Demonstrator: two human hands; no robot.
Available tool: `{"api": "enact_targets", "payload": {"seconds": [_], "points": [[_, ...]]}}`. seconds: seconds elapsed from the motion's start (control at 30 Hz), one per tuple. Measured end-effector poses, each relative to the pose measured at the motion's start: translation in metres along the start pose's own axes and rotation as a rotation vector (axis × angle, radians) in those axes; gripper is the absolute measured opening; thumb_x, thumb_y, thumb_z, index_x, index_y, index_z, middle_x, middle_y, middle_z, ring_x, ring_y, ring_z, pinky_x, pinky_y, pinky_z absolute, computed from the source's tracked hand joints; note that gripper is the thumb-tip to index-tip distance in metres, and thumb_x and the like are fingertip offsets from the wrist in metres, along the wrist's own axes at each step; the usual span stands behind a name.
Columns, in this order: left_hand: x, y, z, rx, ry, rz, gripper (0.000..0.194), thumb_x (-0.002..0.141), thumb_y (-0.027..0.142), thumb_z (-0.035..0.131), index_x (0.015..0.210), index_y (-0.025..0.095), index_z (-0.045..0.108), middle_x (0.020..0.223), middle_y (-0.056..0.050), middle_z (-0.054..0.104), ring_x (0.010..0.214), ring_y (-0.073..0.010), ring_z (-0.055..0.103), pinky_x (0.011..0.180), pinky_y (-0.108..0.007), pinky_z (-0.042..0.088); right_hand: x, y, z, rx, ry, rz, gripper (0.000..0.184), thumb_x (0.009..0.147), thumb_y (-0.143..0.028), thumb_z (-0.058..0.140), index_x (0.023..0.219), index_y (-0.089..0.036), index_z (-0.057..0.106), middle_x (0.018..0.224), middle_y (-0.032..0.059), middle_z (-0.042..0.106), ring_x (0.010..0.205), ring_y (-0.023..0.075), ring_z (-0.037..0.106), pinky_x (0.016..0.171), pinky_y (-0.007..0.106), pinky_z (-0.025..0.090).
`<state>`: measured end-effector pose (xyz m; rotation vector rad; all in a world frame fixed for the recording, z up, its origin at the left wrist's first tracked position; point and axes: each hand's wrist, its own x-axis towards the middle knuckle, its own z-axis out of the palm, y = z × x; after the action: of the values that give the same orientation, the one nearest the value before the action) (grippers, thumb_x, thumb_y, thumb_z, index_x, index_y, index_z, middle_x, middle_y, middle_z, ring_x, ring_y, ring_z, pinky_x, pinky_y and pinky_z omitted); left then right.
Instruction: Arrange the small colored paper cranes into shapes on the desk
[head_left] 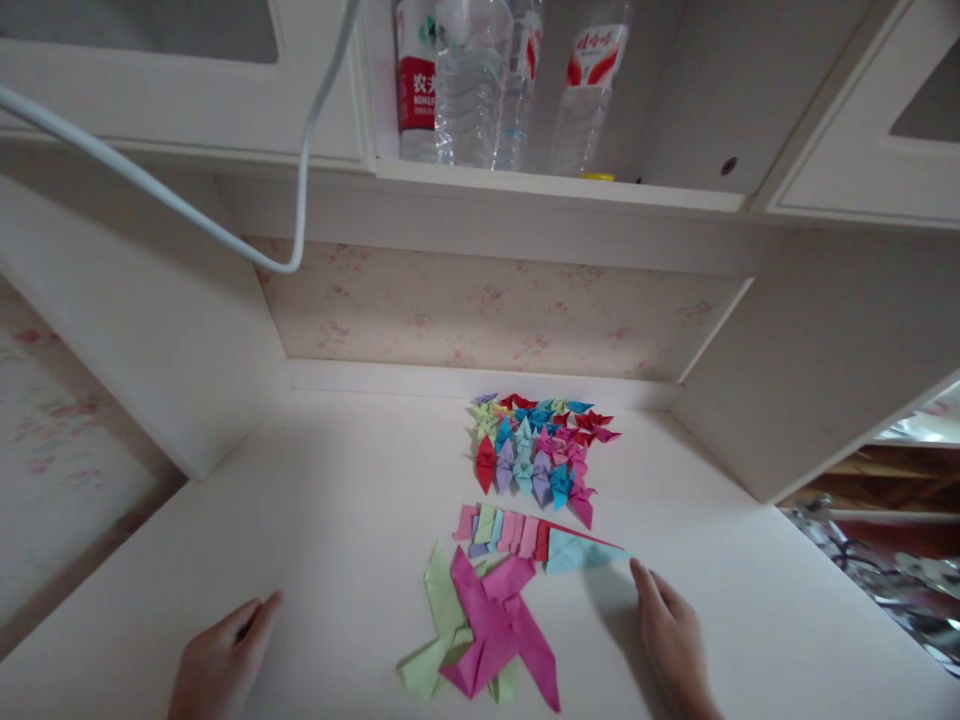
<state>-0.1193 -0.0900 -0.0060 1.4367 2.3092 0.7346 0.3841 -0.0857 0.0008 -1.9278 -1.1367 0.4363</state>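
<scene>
My right hand (671,635) has its fingers closed at the pointed tip of a light blue folded paper (581,552). That paper joins a row of small folded papers in pink (508,532), green, purple and red. Nearer to me lie large folded paper pieces, a magenta one (491,625) over a light green one (442,605). Off to the left, my left hand (223,655) is curled above the white desk, and nothing shows in its fingers. Behind the row, several small paper cranes (523,470) in red, blue, purple and pink stand close together.
The white desk (337,530) has side panels left and right. Above it, an open shelf (562,188) holds several plastic bottles (472,90). A white cable (165,195) hangs at upper left. Shiny clutter (862,560) shows beyond the right panel.
</scene>
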Motion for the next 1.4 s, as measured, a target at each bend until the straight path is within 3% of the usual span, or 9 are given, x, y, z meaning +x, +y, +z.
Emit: {"api": "enact_targets", "payload": {"seconds": [0.2,0.4,0.57,0.7,0.9,1.07,1.17,1.33,1.4], "points": [[-0.004,-0.004,0.001,0.027,-0.007,0.039,0.045,0.078,0.053,0.039,0.047,0.023,0.051,0.041,0.003,0.049,0.047,-0.0159,0.051,0.053,-0.023,0.038,-0.002,-0.007,-0.002,-0.035,-0.019,0.054,0.062,0.079,-0.071,0.039,0.058,-0.017,0.060,0.053,0.0021,0.054,0.060,0.0193,0.053,0.055,0.025,0.040],[-0.006,0.000,-0.001,0.033,-0.004,0.050,0.045,0.080,0.052,0.039,0.048,0.022,0.050,0.042,0.002,0.050,0.049,-0.0164,0.052,0.054,-0.023,0.037,-0.001,-0.004,0.000,-0.065,-0.042,0.049,0.062,0.081,-0.071,0.038,0.060,-0.017,0.060,0.051,0.0009,0.052,0.057,0.0183,0.051,0.055,0.025,0.039],[-0.005,0.003,-0.002,0.028,0.009,0.067,0.044,0.079,0.052,0.040,0.050,0.022,0.053,0.044,0.003,0.053,0.051,-0.0160,0.054,0.056,-0.023,0.038,0.001,0.001,0.003,-0.082,-0.054,0.044,0.063,0.081,-0.069,0.039,0.071,-0.014,0.067,0.064,0.0037,0.064,0.066,0.0206,0.057,0.061,0.025,0.041],[-0.005,0.003,-0.001,0.056,0.024,0.088,0.045,0.081,0.050,0.040,0.048,0.021,0.049,0.042,0.003,0.050,0.047,-0.0151,0.051,0.054,-0.023,0.036,0.001,0.004,0.005,-0.136,-0.086,0.007,0.062,0.084,-0.066,0.036,0.071,-0.015,0.068,0.062,0.0042,0.064,0.064,0.0204,0.057,0.059,0.026,0.039],[-0.004,0.003,0.003,0.167,0.022,0.182,0.043,0.085,0.045,0.040,0.053,0.020,0.054,0.053,0.001,0.058,0.055,-0.0146,0.056,0.058,-0.022,0.034,0.002,0.009,0.010,-0.317,-0.144,-0.041,0.053,0.088,-0.057,0.032,0.058,-0.020,0.056,0.051,0.0021,0.057,0.055,0.0179,0.052,0.055,0.026,0.034],[-0.010,0.009,0.009,0.348,0.033,0.261,0.040,0.091,0.042,0.038,0.064,0.021,0.060,0.065,-0.001,0.064,0.062,-0.0154,0.059,0.058,-0.022,0.032,-0.001,0.007,0.013,-0.490,-0.196,-0.069,0.050,0.091,-0.054,0.030,0.067,-0.021,0.059,0.063,0.0053,0.065,0.061,0.0190,0.057,0.057,0.027,0.032],[-0.013,0.014,0.012,0.439,0.091,0.371,0.038,0.093,0.039,0.037,0.068,0.020,0.060,0.072,-0.001,0.065,0.069,-0.0156,0.061,0.059,-0.023,0.034,-0.005,0.005,0.015,-0.559,-0.186,-0.141,0.051,0.093,-0.054,0.027,0.077,-0.022,0.063,0.076,0.0077,0.070,0.068,0.0202,0.061,0.059,0.027,0.032],[-0.015,0.017,0.012,0.487,0.150,0.553,0.034,0.093,0.035,0.040,0.073,0.020,0.064,0.081,-0.004,0.065,0.079,-0.0192,0.061,0.074,-0.029,0.041,-0.012,0.001,0.020,-0.653,-0.165,-0.452,0.051,0.097,-0.047,0.027,0.080,-0.018,0.066,0.079,0.0103,0.070,0.080,0.0223,0.064,0.073,0.029,0.036],[-0.015,0.017,0.012,0.490,0.184,0.550,0.030,0.092,0.035,0.042,0.084,0.020,0.067,0.092,-0.005,0.068,0.085,-0.0216,0.061,0.077,-0.032,0.042,-0.014,-0.001,0.021,-0.746,-0.201,-0.440,0.051,0.098,-0.046,0.027,0.078,-0.019,0.066,0.075,0.0098,0.071,0.075,0.0221,0.066,0.070,0.030,0.037]]}}
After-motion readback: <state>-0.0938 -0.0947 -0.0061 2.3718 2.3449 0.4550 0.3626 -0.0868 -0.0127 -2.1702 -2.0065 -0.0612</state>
